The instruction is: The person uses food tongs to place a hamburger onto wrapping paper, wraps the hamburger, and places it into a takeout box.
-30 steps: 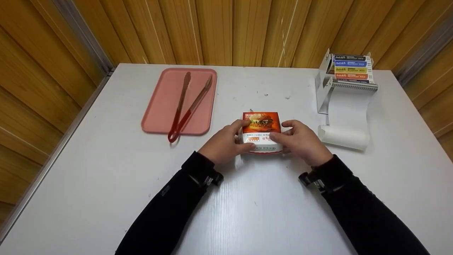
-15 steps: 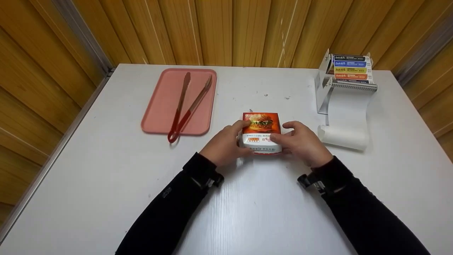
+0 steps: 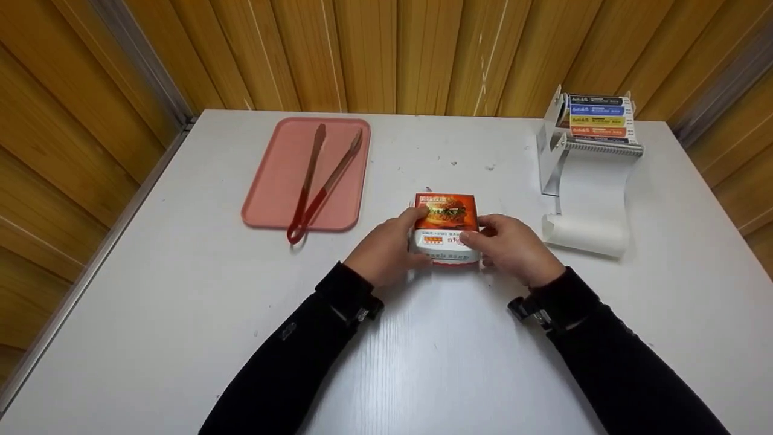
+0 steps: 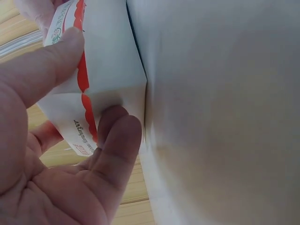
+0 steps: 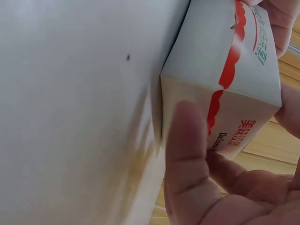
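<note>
A hamburger box (image 3: 446, 212) with a burger picture on its lid sits on the white table, its lid down. My left hand (image 3: 386, 248) grips its left side, thumb at the front corner and index finger over the lid's edge. In the left wrist view, that thumb (image 4: 70, 47) lies on the red scalloped band and curled fingers touch the side wall. My right hand (image 3: 513, 246) holds the opposite side with its thumb on the lid. A fingertip (image 5: 187, 117) of that hand lies against the box's lower side in the right wrist view.
Metal tongs (image 3: 314, 199) with red handles lie on a pink tray (image 3: 272, 175) at the back left, the handle end over its front edge. At the back right stands a label dispenser (image 3: 552, 145) with a paper strip (image 3: 595, 181) hanging down to a curled end.
My right index finger has come in from slightly apart to the box's side. Both hands have shifted slightly toward me with the box. Tray, tongs and dispenser stay put.
</note>
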Available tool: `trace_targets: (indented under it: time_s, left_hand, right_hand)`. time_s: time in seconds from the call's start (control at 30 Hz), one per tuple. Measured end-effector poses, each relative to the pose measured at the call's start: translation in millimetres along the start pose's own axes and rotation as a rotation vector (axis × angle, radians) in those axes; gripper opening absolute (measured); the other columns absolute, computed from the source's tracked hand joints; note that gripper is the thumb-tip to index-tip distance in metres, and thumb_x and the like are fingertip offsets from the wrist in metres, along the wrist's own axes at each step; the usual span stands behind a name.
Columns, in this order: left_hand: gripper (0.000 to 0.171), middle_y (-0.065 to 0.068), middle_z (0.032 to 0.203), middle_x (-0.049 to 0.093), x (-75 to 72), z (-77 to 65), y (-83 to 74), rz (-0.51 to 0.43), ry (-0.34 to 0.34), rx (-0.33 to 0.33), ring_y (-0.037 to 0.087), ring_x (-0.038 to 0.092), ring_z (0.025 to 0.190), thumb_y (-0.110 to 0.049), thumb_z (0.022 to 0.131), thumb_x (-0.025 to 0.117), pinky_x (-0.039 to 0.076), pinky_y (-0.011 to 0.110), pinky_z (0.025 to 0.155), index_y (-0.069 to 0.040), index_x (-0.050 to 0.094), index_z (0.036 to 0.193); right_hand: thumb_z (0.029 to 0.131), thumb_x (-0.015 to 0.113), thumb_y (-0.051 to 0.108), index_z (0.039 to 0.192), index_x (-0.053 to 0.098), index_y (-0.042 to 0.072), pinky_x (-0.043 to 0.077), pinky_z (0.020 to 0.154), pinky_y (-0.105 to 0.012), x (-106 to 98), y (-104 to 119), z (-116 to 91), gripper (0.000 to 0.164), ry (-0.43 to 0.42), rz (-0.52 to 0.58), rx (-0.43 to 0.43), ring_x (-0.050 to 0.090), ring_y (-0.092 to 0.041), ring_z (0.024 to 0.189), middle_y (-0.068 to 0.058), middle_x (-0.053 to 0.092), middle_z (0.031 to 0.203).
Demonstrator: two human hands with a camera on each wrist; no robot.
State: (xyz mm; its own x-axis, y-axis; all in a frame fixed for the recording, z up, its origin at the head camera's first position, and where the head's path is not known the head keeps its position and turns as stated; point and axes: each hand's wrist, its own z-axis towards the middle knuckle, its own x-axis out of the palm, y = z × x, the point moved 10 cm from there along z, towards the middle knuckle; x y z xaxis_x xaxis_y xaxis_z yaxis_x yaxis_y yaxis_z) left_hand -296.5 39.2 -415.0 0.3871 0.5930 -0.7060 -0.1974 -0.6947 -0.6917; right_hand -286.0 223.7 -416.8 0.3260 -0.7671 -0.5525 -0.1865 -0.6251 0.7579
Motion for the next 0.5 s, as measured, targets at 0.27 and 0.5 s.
trace_targets:
  time_s: [0.27, 0.5]
  left_hand:
    - [0.089, 0.008, 0.154, 0.059, -0.6, 0.5, 3.1, 0.002, 0.003, -0.001, 0.017, 0.059, 0.131, -0.024, 0.093, 0.082, 0.047, 0.039, 0.114, -0.026, 0.031, 0.166]
    - [0.089, 0.002, 0.162, 0.051, 0.1, 4.4, 9.8, -0.013, 0.017, -0.028, 0.015, 0.05, 0.145, -0.022, 0.094, 0.079, 0.042, 0.038, 0.12, -0.036, 0.029, 0.167]
  right_hand:
    - [0.102, 0.066, 0.048, 0.155, 0.048, -0.002, 0.053, 0.098, -0.035, -0.2, 2.6, 4.8, 0.075, -0.029, -0.039, -0.02, 0.063, -0.026, 0.117, -0.018, 0.067, 0.138]
    - [0.102, 0.065, 0.047, 0.153, 0.05, -0.003, 0.054, 0.087, -0.029, -0.7, 0.5, 10.3, 0.072, -0.037, -0.058, -0.022, 0.067, -0.025, 0.107, -0.018, 0.069, 0.133]
